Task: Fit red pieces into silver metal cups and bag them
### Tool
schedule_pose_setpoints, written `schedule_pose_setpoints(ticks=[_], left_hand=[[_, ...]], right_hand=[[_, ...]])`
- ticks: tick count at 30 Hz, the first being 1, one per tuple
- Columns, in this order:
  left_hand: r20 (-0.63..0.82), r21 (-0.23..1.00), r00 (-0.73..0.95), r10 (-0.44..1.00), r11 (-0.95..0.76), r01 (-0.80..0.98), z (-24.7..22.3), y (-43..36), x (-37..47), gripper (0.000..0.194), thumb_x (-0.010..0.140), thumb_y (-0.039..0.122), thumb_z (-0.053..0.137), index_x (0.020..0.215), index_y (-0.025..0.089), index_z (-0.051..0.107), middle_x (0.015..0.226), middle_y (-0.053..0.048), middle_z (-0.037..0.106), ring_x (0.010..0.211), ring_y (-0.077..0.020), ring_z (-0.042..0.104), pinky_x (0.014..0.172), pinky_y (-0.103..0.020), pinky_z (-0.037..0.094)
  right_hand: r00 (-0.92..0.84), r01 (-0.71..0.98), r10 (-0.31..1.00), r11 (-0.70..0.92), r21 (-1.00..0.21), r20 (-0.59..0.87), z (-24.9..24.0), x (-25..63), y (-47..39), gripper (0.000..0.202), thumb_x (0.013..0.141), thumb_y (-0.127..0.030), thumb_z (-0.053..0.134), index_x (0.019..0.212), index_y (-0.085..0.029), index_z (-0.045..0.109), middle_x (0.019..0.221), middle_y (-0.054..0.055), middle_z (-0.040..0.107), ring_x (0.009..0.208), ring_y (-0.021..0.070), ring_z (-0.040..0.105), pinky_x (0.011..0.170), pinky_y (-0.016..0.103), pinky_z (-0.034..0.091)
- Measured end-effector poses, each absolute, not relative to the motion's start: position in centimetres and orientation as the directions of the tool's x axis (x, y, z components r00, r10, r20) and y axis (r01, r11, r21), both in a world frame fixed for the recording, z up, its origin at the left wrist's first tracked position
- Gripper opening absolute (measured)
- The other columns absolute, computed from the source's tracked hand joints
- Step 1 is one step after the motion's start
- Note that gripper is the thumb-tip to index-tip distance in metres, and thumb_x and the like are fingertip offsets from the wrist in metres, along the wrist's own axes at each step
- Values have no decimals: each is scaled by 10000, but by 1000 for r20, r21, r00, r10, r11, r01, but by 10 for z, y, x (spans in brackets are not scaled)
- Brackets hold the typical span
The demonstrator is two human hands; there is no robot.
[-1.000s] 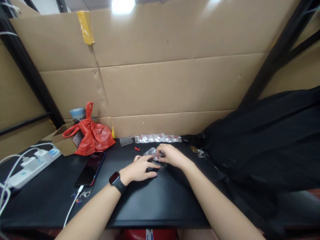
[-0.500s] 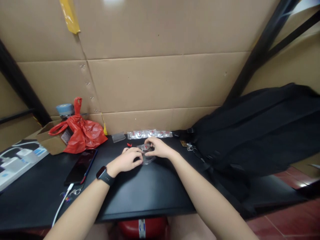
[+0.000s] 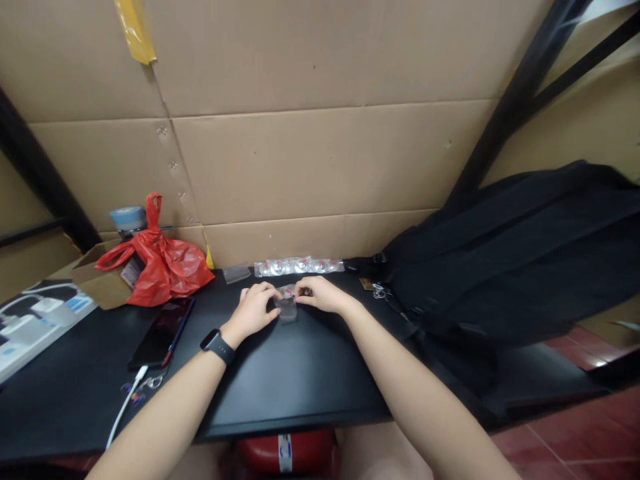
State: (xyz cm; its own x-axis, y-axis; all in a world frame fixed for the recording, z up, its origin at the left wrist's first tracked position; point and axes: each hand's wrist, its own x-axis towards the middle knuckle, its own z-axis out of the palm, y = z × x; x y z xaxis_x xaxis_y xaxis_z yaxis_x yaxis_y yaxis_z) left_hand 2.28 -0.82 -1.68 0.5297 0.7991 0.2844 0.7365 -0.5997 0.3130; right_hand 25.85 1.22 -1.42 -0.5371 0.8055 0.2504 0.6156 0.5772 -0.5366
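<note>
The small clear bag (image 3: pixel 287 310) lay flat on the black table (image 3: pixel 300 380), short of the middle of its back edge, with something red showing near its top. The right hand (image 3: pixel 321 294) had thumb and fingertips drawn together in a pinch on the bag's right side, near the top. The left hand (image 3: pixel 254 308) touched the opposite side, thumb and forefinger apart; whether it gripped the film or merely steadied it, I could not tell. Such thin plastic would probably slide about under one hand, which may be why both were on it, low against the tabletop.

A row of clear packets (image 3: pixel 300 266) ran along the back edge, presumably to be within reach yet out of the way, with a flat clear sleeve (image 3: pixel 237 273) to its left. Toward the back left corner sat a knotted red plastic bag (image 3: pixel 170 270) against an open carton (image 3: pixel 103 283). Nearer the front, a phone (image 3: pixel 163 333) had a white cable (image 3: pixel 120 413) plugged in, likely kept left for the power strip (image 3: pixel 45 327). A black backpack (image 3: pixel 520 253) slumped over the right edge. Behind everything rose a cardboard wall (image 3: pixel 310 160).
</note>
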Motion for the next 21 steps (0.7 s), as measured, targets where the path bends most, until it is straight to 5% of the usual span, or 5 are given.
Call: schedule_pose_setpoints(ticks=[9,15,21], left_hand=[[264,442,324,909,-412,797,-17,-5,30,172,863,307,577,771,236,704,1130,-23,671,1130,-265,529,946,-448,368],[335,371,237,912,-358,857,-24,-1,35,331,877,437,591,662,193,654,957,-65,666,1060,-286,517,933,-482,339],[379,316,370,848,-495,809,-21,-4,36,160,932,330,534,942,234,661,1110,-55,641,1139,-256,481,940,-427,332]], right_hand=[[-473,660,848,522,-541,241,-15,266,17,50,818,-172,666,784,-161,701,930,60,637,890,183,582,860,304,445],[-342,758,884,459,-462,318,-22,253,15,86,834,-247,669,835,-161,677,917,73,606,947,220,552,912,355,431],[-516,683,787,617,-391,339,-17,241,5,273,810,-278,702,1078,-228,680,1130,82,645,1107,264,530,985,437,361]])
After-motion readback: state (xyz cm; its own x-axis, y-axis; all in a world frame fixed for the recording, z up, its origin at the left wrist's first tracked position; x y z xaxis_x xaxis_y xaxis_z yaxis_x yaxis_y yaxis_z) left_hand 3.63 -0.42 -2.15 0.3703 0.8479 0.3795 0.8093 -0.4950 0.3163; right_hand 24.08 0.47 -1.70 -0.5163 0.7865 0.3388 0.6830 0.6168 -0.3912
